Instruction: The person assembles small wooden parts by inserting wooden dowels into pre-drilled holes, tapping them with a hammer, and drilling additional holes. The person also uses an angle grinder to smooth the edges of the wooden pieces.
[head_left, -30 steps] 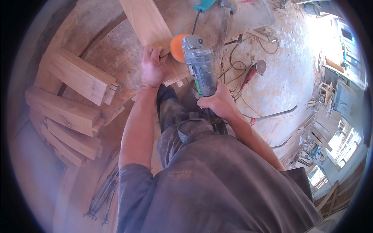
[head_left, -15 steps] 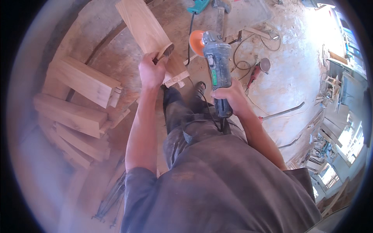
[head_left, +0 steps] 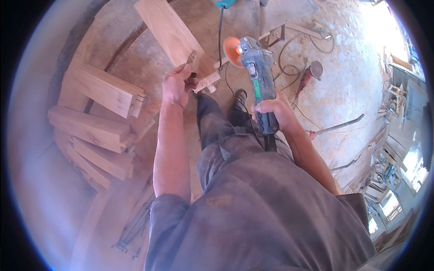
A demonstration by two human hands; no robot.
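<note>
My right hand [head_left: 281, 112] grips the body of a dark grey angle grinder [head_left: 261, 74], its orange disc [head_left: 232, 51] pointing away from me at the upper left. The disc touches nothing. In my left hand [head_left: 175, 88], the fingers are closed on a small thin brown piece [head_left: 192, 57] that sticks up past them. Whether it is wood or something else I cannot make out. Beyond that hand lies a pale wooden board [head_left: 167, 31], with a cut end [head_left: 209, 81] near my leg.
Several squared timbers [head_left: 86, 124] lie stacked at the left. On the floor at the right rest a red grinder [head_left: 307, 81] with a round disc, a metal bar [head_left: 339, 125] and loose cables [head_left: 282, 67]. A teal tool [head_left: 224, 3] shows at the top edge.
The brown piece in my left hand has turned from showing its broad rounded face to a narrow upright edge. The grinder has shifted slightly right in the picture, along with much of the scene.
</note>
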